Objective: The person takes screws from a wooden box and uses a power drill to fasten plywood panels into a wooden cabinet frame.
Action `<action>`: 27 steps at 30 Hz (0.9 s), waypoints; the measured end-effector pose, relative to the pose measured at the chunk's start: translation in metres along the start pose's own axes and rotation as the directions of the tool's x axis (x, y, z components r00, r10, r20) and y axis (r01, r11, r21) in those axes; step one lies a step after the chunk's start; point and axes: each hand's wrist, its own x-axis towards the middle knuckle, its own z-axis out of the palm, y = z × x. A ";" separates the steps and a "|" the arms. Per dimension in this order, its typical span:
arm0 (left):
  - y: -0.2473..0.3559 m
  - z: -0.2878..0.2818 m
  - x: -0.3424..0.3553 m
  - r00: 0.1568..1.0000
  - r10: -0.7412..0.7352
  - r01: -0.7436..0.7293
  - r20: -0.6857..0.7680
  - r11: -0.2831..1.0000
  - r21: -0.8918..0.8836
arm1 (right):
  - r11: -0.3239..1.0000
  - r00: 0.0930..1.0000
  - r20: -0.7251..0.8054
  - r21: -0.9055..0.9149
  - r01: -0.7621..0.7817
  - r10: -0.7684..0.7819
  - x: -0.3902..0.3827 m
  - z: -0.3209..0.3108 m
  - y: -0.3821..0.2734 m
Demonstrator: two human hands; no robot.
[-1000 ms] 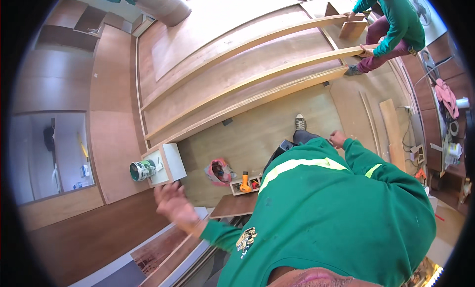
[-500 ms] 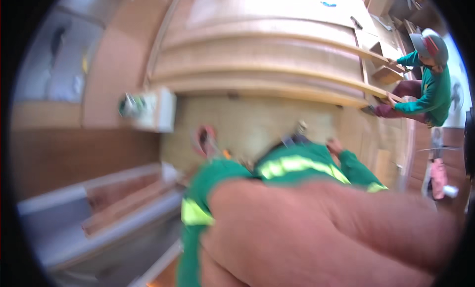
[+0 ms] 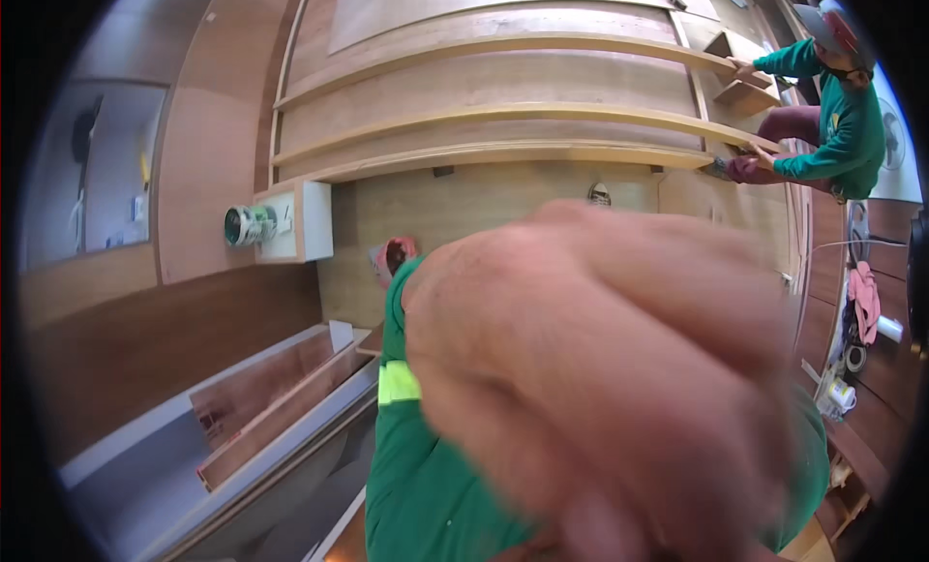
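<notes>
A: In the head view, how are the fingers?
B: The left hand fills the middle, close to the camera and badly blurred. Its fingers look bent, but whether they are pressed together or pinching something, I cannot tell.
A: And the timber?
B: The wooden frame lies beyond the fingers, well apart from them, running from side to side. Two long strips span it, and a pale board lies farther off.
A: Who is that on the right?
B: A co-worker in a green top and a cap, beyond the fingers and to their right, with a hand at the end of each strip.
A: What about the floor?
B: It is smooth and yellowish, between the frame and the fingers. A dark shoe shows just past them, and a reddish bag lies to their left, near the green sleeve.
A: Farther left?
B: A white-faced box with a green-and-white tub, and past those a tall light brown panel. A darker brown panel runs below it, with a long wooden board nearer the fingers.
A: And to the far right of the fingers?
B: A pink cloth hangs there, with a white mug below it.
</notes>
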 end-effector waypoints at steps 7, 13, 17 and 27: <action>-0.144 -0.144 -0.052 0.600 -0.397 0.569 -0.695 0.822 0.022 | 0.985 0.989 -0.140 0.161 0.069 -0.046 0.060 -0.090 -0.110; -0.341 -0.290 -0.083 0.044 -0.423 0.652 -0.905 0.698 -0.294 | 0.962 0.931 -0.268 -0.181 0.204 -0.248 0.228 -0.189 -0.145; -0.447 -0.439 -0.080 -0.009 -0.242 0.836 -0.970 0.531 -0.140 | 0.924 0.837 -0.399 -0.235 0.302 -0.374 0.358 -0.285 -0.193; -0.658 -0.776 -0.066 0.052 -0.244 0.894 -0.968 -0.421 0.154 | 0.687 0.613 -0.518 -0.724 0.057 -0.597 0.640 -0.495 -0.312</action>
